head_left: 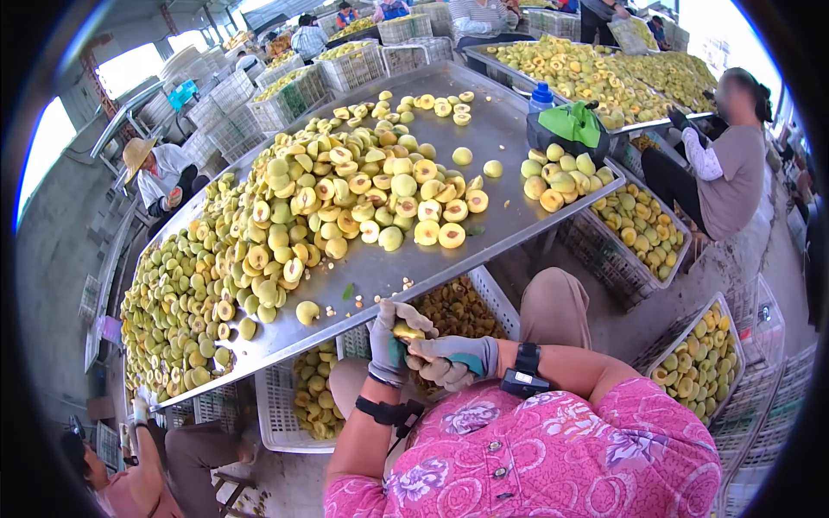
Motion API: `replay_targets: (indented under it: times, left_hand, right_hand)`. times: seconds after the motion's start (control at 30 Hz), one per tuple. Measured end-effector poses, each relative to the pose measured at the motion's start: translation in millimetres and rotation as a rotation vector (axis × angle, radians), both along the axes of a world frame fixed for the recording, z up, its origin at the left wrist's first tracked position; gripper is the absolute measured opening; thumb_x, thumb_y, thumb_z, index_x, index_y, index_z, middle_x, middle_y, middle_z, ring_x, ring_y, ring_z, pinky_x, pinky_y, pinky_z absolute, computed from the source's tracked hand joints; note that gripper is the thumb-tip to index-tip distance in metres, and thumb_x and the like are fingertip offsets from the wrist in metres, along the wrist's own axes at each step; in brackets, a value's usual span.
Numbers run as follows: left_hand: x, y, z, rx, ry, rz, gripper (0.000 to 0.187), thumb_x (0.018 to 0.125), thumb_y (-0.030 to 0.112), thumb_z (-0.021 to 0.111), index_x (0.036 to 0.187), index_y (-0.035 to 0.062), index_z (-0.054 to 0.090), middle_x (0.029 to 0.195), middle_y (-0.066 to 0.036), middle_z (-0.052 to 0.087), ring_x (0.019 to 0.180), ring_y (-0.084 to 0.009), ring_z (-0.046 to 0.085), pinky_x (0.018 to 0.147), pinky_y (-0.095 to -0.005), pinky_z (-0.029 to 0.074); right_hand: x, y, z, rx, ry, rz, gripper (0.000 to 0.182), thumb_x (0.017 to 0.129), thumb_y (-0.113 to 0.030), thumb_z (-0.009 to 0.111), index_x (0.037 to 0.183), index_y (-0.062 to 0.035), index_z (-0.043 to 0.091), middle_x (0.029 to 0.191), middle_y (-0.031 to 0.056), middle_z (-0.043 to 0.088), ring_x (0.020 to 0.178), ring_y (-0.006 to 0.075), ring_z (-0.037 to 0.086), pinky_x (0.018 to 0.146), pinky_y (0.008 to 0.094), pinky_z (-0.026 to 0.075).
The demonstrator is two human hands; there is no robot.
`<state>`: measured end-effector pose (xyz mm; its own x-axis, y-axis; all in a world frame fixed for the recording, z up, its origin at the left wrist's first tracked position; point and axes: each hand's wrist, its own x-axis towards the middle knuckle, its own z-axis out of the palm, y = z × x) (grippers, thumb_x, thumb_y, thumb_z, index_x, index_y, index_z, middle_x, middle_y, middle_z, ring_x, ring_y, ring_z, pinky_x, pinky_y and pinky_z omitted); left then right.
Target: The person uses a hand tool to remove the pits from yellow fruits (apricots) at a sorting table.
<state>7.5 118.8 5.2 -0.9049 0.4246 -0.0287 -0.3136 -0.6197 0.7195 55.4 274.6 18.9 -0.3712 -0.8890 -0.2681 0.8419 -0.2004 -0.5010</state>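
My left hand [389, 347], in a grey and green work glove, is closed around a yellow peach piece [408, 331] in front of my lap. My right hand [454, 359], gloved the same way, is curled with its fingertips against that piece. Whatever lies inside the right fingers is hidden. Just beyond my hands is the metal table [397, 268], with a big heap of halved yellow-green peaches [319, 190] on it. Many halves show reddish pit hollows. Below my hands stands a white crate with brown pits or scraps [458, 306].
Crates of peaches stand under the table [315, 388] and to my right [698, 358], [639, 229]. A blue-capped bottle [541, 97] and a green bag [572, 123] are by the table's right edge. Several people sit around, one at right [730, 164].
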Motion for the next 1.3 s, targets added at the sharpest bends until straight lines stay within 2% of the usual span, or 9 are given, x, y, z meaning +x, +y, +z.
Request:
replay_targets:
  times: [0.17,0.4,0.63,0.77,0.83,0.9,0.97,1.03,1.3]
  left_hand:
    - [2.7,10.3,0.5,0.286,-0.136,-0.005,0.038,0.098,0.049,0.045,0.079,0.0160,0.051,0.069,0.001,0.049,0.066,-0.0176,0.049,0.067,-0.0366,0.046]
    - [-0.9,-0.8,-23.5,0.493,-0.192,0.041,0.040,0.099,0.048,0.041,0.086,0.0138,0.057,0.076,-0.003,0.060,0.081,-0.0250,0.059,0.075,-0.0436,0.056]
    - [9.7,-22.9,-18.8,0.613,-0.187,0.172,0.037,0.100,0.043,0.042,0.087,0.0123,0.057,0.078,-0.002,0.059,0.080,-0.0230,0.057,0.073,-0.0413,0.053]
    - [13.3,-86.8,-26.8,0.499,-0.066,0.468,0.037,0.099,0.041,0.045,0.091,0.0075,0.058,0.081,-0.005,0.059,0.079,-0.0206,0.057,0.078,-0.0386,0.050]
    - [11.8,-150.8,-41.9,-0.153,0.051,0.796,0.031,0.098,0.035,0.051,0.097,0.0052,0.061,0.086,-0.007,0.062,0.087,-0.0223,0.060,0.082,-0.0373,0.048]
    - [10.4,-185.4,-30.1,-1.168,0.357,1.083,0.027,0.095,0.027,0.057,0.105,0.0036,0.063,0.098,-0.010,0.064,0.100,-0.0241,0.059,0.088,-0.0359,0.047]
    - [6.5,-193.5,-8.9,-1.636,0.511,1.107,0.030,0.090,0.024,0.062,0.113,0.0052,0.062,0.122,-0.016,0.054,0.114,-0.0276,0.053,0.097,-0.0375,0.043]
    - [-17.1,-194.0,-4.1,-1.630,0.402,0.938,0.043,0.086,0.032,0.065,0.120,0.0061,0.058,0.123,-0.019,0.052,0.117,-0.0338,0.049,0.100,-0.0390,0.040]
    - [-113.0,-158.7,-9.6,-2.001,0.266,0.410,0.060,0.073,0.041,0.074,0.120,0.0085,0.056,0.123,-0.022,0.052,0.109,-0.0376,0.057,0.092,-0.0429,0.048]
  right_hand:
    - [-5.1,3.8,-6.4,-0.136,-0.165,-0.010,0.028,0.100,-0.040,0.048,0.096,-0.0123,0.050,0.058,-0.0069,0.036,0.036,0.0029,0.031,0.031,0.0195,0.025]
    - [-17.2,-7.2,-44.9,-0.534,-0.377,0.148,0.041,0.100,-0.048,0.039,0.105,-0.0094,0.051,0.061,-0.0069,0.035,0.036,0.0008,0.023,0.029,0.0195,0.018]
    - [-13.8,-22.7,-39.1,-0.509,-0.243,0.177,0.041,0.100,-0.048,0.038,0.104,-0.0091,0.050,0.060,-0.0066,0.037,0.034,0.0009,0.024,0.028,0.0194,0.020]
    - [-16.0,-21.2,-36.8,-0.505,-0.302,0.219,0.043,0.099,-0.050,0.040,0.104,-0.0079,0.050,0.058,-0.0071,0.036,0.033,0.0013,0.025,0.028,0.0202,0.021]
    - [-18.5,-11.4,-38.6,-0.485,-0.342,0.232,0.042,0.099,-0.050,0.040,0.103,-0.0100,0.051,0.058,-0.0079,0.036,0.034,0.0015,0.026,0.029,0.0212,0.023]
    - [-18.3,-3.2,-46.9,-0.170,-0.249,0.058,0.039,0.099,-0.050,0.040,0.102,-0.0133,0.053,0.059,-0.0085,0.035,0.035,0.0018,0.025,0.030,0.0220,0.022]
    - [-21.4,-3.3,-59.5,-0.019,-0.124,0.062,0.036,0.098,-0.051,0.044,0.100,-0.0160,0.054,0.059,-0.0091,0.036,0.037,0.0022,0.027,0.032,0.0219,0.020]
    - [-21.7,-8.0,-60.3,0.227,-0.097,0.035,0.039,0.095,-0.054,0.049,0.099,-0.0156,0.054,0.059,-0.0089,0.035,0.040,0.0028,0.028,0.035,0.0210,0.020]
    - [-20.3,-5.0,-29.7,0.426,0.090,-0.022,0.038,0.095,-0.054,0.049,0.100,-0.0154,0.050,0.061,-0.0080,0.037,0.042,0.0025,0.030,0.037,0.0215,0.020]
